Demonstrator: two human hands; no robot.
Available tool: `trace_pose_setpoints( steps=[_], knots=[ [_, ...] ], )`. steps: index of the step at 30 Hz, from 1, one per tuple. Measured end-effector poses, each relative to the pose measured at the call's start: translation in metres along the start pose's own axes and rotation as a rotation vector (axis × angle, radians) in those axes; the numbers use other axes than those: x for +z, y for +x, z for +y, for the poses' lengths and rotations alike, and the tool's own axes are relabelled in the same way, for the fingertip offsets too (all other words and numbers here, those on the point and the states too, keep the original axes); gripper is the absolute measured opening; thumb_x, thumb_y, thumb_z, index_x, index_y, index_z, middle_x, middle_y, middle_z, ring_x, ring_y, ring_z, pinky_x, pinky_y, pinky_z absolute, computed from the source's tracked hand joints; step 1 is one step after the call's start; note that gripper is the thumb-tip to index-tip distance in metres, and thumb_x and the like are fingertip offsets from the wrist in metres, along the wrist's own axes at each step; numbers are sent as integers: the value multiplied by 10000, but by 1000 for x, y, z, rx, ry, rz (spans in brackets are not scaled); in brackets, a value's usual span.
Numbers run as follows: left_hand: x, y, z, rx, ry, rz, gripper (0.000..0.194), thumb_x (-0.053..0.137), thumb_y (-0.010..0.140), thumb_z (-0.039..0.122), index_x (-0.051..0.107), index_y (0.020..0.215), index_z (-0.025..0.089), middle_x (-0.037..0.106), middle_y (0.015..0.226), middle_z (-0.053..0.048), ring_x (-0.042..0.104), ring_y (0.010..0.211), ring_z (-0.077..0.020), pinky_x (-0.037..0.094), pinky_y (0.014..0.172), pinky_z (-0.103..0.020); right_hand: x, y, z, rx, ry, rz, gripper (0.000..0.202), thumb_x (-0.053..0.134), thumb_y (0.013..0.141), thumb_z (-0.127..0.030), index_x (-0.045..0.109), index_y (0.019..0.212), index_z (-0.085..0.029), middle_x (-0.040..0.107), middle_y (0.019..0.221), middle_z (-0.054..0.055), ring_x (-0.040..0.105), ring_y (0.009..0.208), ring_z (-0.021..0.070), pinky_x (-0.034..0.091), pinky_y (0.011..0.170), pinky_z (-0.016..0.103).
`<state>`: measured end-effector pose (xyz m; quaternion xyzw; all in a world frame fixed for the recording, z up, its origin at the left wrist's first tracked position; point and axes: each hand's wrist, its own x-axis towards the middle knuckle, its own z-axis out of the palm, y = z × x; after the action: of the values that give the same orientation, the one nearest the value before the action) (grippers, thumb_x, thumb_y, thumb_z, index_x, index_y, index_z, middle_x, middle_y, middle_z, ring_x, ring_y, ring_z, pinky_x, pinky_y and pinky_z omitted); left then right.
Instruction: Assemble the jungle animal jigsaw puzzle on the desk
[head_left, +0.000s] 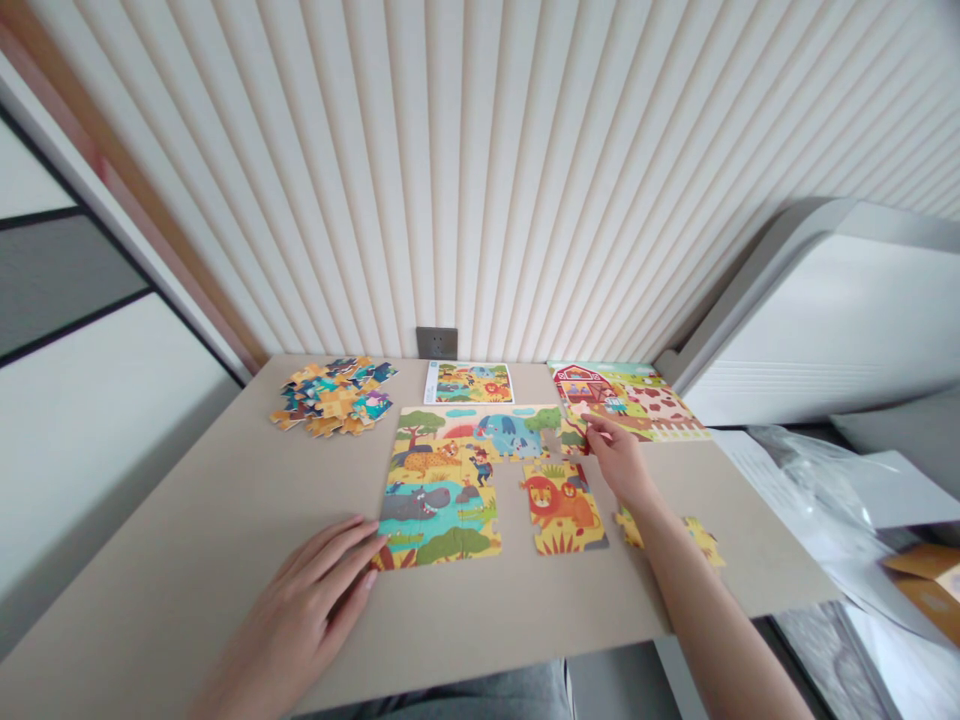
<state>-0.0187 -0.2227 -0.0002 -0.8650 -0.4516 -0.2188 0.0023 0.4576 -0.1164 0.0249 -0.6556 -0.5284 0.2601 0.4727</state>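
A partly joined animal jigsaw puzzle (439, 490) lies on the table, with a hippo, a leopard and elephants on it. My left hand (319, 580) rests flat with its fingers stretched out, fingertips at the puzzle's lower left corner. At the puzzle's upper right end, my right hand (616, 455) pinches a puzzle piece (573, 438) with a bit of tree on it, close beside the elephant part. Below that piece lies a separate joined lion section (564, 508), apart from the main part. Loose yellow pieces (701, 540) lie beside my right forearm, which partly hides them.
A small picture card (470, 383) of the same animal scene lies behind the puzzle. To its right is an assembled farm puzzle (637, 402). A heap of loose pieces (335, 396) sits at the back left of the table (247, 500). A ribbed wall (480, 180) with a socket (437, 343) stands behind.
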Motion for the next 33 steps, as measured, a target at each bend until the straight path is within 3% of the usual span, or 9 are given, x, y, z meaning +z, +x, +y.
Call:
trace_pose_setpoints(
  steps=[6, 18, 23, 33],
  knots=[
    [0, 0, -1, 1, 0, 25, 387, 614, 989, 378, 659, 1361, 281, 640, 1423, -47, 601, 1314, -259, 497, 1125, -387, 3, 2, 9, 18, 38, 6, 478, 663, 845, -545, 745, 1128, -169, 772, 943, 95, 711, 850, 257, 574, 761, 394],
    [-2, 1, 1, 2, -10, 28, 397, 608, 991, 375, 651, 1375, 284, 640, 1424, -49, 601, 1314, -262, 497, 1125, -391, 5, 2, 3, -10, -1, 24, 439, 659, 857, -515, 718, 1131, -177, 758, 842, 77, 698, 740, 239, 535, 668, 357],
    [0, 0, 0, -2, 1, 9, 397, 604, 994, 360, 644, 1381, 286, 627, 1441, -49, 582, 1337, -267, 487, 1134, -405, 12, 3, 3, -52, -87, 2, 348, 633, 857, -440, 747, 1078, -198, 777, 908, 77, 708, 799, 247, 539, 725, 369],
    [-3, 3, 2, 18, 11, 53, 363, 593, 994, 362, 676, 1337, 279, 654, 1405, -60, 620, 1294, -262, 520, 1102, -392, 17, 10, 6, -134, -218, 17, 351, 591, 877, -419, 763, 1081, -192, 782, 967, 100, 712, 852, 263, 555, 824, 423]
  ],
)
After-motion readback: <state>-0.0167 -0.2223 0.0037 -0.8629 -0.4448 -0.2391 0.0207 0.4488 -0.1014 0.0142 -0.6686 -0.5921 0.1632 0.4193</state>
